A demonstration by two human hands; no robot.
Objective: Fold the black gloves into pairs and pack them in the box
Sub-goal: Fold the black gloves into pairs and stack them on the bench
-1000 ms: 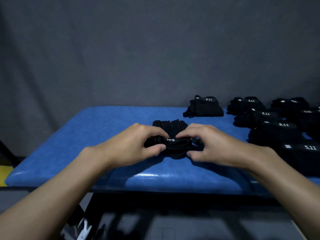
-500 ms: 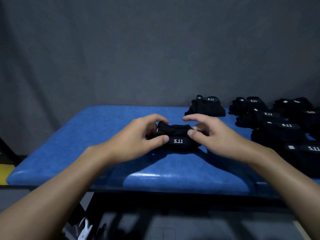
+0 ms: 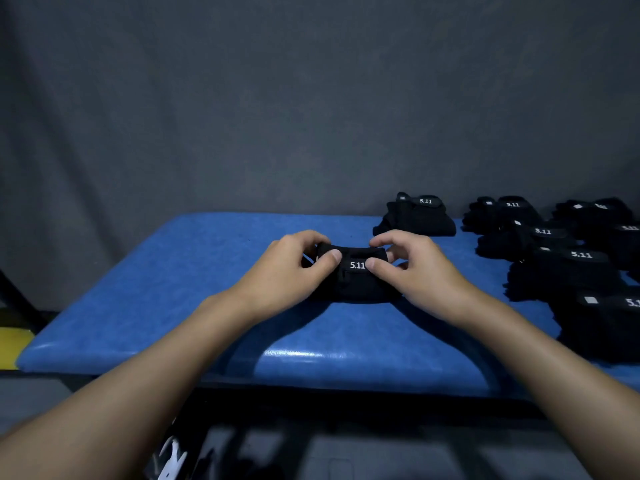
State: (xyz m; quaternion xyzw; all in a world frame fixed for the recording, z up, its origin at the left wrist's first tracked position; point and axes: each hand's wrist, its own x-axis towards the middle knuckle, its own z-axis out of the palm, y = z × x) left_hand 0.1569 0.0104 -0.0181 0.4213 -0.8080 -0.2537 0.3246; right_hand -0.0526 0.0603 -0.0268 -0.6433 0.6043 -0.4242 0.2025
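A folded pair of black gloves (image 3: pixel 353 282) with a white "5.11" mark lies in the middle of the blue padded table (image 3: pixel 173 271). My left hand (image 3: pixel 294 268) pinches its left end between thumb and curled fingers. My right hand (image 3: pixel 419 268) pinches the right end the same way. Both thumbs sit on the strap beside the mark. Several more folded black gloves (image 3: pixel 561 271) lie in rows at the right of the table, and one bundle (image 3: pixel 417 216) sits apart behind my right hand. No box is in view.
A grey cloth backdrop (image 3: pixel 311 98) hangs right behind the table. Yellow floor (image 3: pixel 14 341) shows at the left below the table edge. A dark frame and a white object (image 3: pixel 171 459) sit under the near edge.
The glove fingers that stuck out at the back have been folded in, so the pair is now a compact bundle with the mark on top. Both hands shifted slightly away from me.
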